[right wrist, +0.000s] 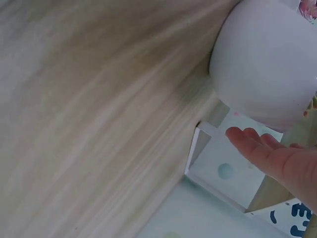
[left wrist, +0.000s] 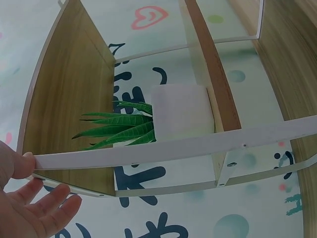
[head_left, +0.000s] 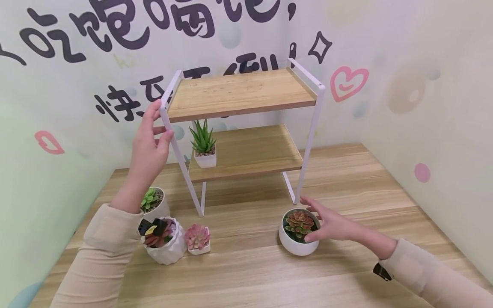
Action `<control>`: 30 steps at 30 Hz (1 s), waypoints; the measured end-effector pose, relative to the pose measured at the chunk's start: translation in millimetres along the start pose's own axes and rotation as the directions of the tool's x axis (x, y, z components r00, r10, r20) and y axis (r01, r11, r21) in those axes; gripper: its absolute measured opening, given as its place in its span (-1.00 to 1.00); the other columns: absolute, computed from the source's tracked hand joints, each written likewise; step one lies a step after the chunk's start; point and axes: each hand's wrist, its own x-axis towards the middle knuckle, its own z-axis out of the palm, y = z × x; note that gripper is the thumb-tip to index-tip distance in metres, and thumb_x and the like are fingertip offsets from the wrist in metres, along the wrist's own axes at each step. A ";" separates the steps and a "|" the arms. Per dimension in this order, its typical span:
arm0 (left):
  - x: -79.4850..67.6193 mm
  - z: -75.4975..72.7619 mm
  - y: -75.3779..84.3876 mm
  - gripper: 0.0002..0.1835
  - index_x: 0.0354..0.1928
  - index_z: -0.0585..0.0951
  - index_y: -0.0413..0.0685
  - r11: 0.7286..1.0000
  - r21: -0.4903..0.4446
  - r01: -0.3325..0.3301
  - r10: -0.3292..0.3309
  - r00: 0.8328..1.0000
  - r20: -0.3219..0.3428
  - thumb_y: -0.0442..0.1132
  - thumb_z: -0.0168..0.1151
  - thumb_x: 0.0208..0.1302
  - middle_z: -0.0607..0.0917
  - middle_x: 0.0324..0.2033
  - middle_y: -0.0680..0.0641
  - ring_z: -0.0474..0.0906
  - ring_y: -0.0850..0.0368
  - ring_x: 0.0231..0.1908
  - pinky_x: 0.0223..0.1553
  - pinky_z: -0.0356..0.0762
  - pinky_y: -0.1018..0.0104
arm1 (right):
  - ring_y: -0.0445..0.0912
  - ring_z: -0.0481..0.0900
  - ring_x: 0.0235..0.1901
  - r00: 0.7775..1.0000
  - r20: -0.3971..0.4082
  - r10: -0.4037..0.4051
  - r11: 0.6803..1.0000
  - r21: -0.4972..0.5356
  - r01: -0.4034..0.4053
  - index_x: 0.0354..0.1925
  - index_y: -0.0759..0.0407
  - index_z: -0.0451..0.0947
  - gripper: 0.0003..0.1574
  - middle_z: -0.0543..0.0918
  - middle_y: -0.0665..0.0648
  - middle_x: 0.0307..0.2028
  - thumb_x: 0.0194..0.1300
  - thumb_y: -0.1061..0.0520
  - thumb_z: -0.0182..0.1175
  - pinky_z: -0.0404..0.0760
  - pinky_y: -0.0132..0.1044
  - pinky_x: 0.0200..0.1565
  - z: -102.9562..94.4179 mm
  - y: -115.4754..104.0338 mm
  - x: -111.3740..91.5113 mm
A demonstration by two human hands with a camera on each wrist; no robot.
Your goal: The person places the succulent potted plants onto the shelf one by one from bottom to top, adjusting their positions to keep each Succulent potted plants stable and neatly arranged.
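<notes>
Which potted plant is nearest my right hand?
The reddish succulent in the smooth round pot, rightmost of the five, the only one beside that hand.

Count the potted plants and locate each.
5: a spiky plant on the lower shelf; a green succulent, a dark-red succulent and a pink succulent on the table's left; a reddish succulent by the right hand. The left sleeve may hide others.

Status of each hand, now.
Left hand: open, touching the shelf's white frame.
Right hand: open, at the round white pot; contact can't be told.
</notes>
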 end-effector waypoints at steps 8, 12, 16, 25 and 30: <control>0.6 1.1 -1.1 -0.35 0.35 0.13 0.17 1.000 0.006 -0.007 0.007 1.000 -0.002 -0.47 -0.04 0.28 0.38 0.20 -0.15 0.49 -0.12 -0.08 -0.10 0.52 -0.04 | 0.32 0.20 0.20 1.000 -0.021 -0.021 1.000 -0.019 0.021 0.33 0.47 -0.20 0.35 0.16 0.49 0.25 -0.15 0.07 0.47 0.22 0.20 0.16 7.7 12.4 1.1; 0.7 1.1 -1.5 -0.35 0.35 0.13 0.16 1.000 0.007 -0.011 0.011 1.000 -0.003 -0.47 -0.04 0.28 0.38 0.20 -0.15 0.50 -0.12 -0.08 -0.10 0.52 -0.03 | 0.26 0.23 0.20 0.999 -0.025 -0.049 0.997 -0.054 0.047 0.30 0.54 -0.15 0.40 0.19 0.49 0.24 -0.25 0.04 0.51 0.22 0.03 0.21 11.2 14.0 0.5; 1.0 1.0 -1.8 -0.36 0.35 0.13 0.16 1.000 0.009 -0.014 0.014 1.000 -0.003 -0.47 -0.04 0.28 0.38 0.20 -0.15 0.50 -0.12 -0.08 -0.10 0.52 -0.04 | 0.25 0.31 0.13 0.997 -0.028 -0.069 0.994 -0.084 0.066 0.26 0.53 -0.04 0.36 0.33 0.44 0.15 -0.32 0.02 0.52 0.27 0.08 0.16 14.0 16.9 -0.7; 1.7 1.0 -1.9 -0.35 0.35 0.14 0.16 1.000 0.003 -0.012 0.012 1.000 -0.002 -0.47 -0.04 0.28 0.38 0.20 -0.15 0.50 -0.13 -0.08 -0.09 0.52 -0.07 | 0.03 0.39 0.06 0.991 -0.018 -0.136 0.988 -0.074 0.134 0.24 0.42 -0.01 0.33 0.43 0.32 0.06 -0.37 0.06 0.55 0.31 -0.30 0.14 13.9 29.0 -0.1; 0.9 0.3 -2.1 -0.35 0.35 0.13 0.16 1.000 0.005 -0.013 0.013 1.000 -0.004 -0.47 -0.04 0.28 0.38 0.20 -0.15 0.50 -0.14 -0.08 -0.09 0.52 -0.07 | -0.17 0.37 0.06 0.989 -0.017 -0.145 0.989 0.009 0.145 0.25 0.33 -0.02 0.30 0.43 0.32 0.06 -0.36 0.12 0.55 0.24 -0.50 0.12 15.2 35.2 -1.1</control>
